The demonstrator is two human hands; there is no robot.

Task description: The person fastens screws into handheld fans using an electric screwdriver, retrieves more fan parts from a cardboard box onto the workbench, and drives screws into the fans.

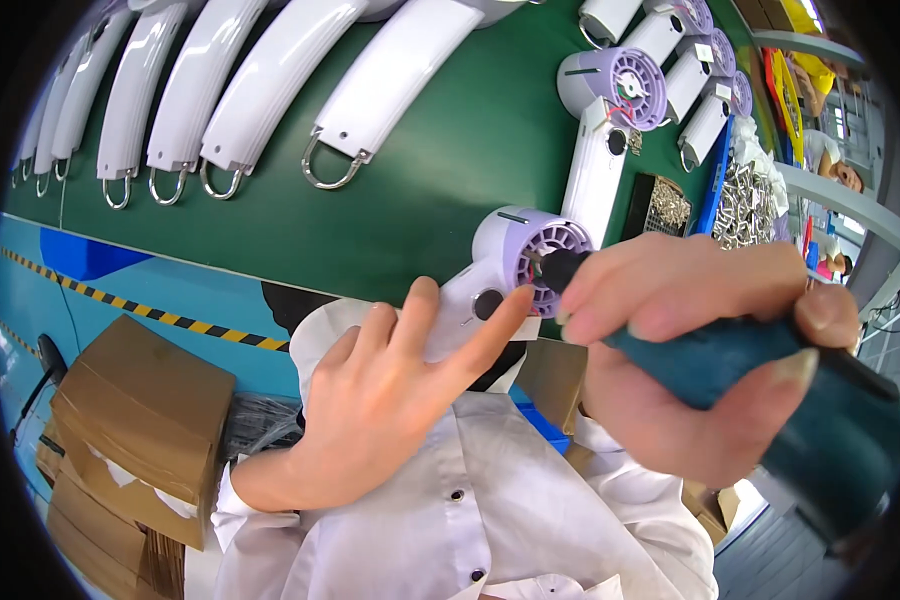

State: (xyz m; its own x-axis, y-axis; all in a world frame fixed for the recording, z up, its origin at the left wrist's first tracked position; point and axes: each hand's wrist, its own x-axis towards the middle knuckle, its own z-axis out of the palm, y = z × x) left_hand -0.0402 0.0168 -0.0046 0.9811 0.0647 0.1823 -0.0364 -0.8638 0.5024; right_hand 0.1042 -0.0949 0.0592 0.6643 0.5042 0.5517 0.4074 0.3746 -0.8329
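A white and lilac handheld fan [500, 238] lies at the table's near edge, its round slotted head facing right and a black button on its handle. My left hand [375, 400] rests over the handle with its fingers spread along it, holding the fan steady; the thumb is hidden. Wrapped in my right hand [695, 300] is a dark teal electric screwdriver [840, 440], tilted, with its black nose at the fan's head. The bit reaches in among the slots. Whether it sits on a screw is too small to tell.
Several white curved housings [390, 80] with metal loops line the green table [270, 235] at the left. Beyond my fan lies another fan [595, 170] with red wires showing. A black screw box [667, 205] and a blue tray [715, 180] of metal hooks stand right. A cardboard box [140, 410] sits lower left.
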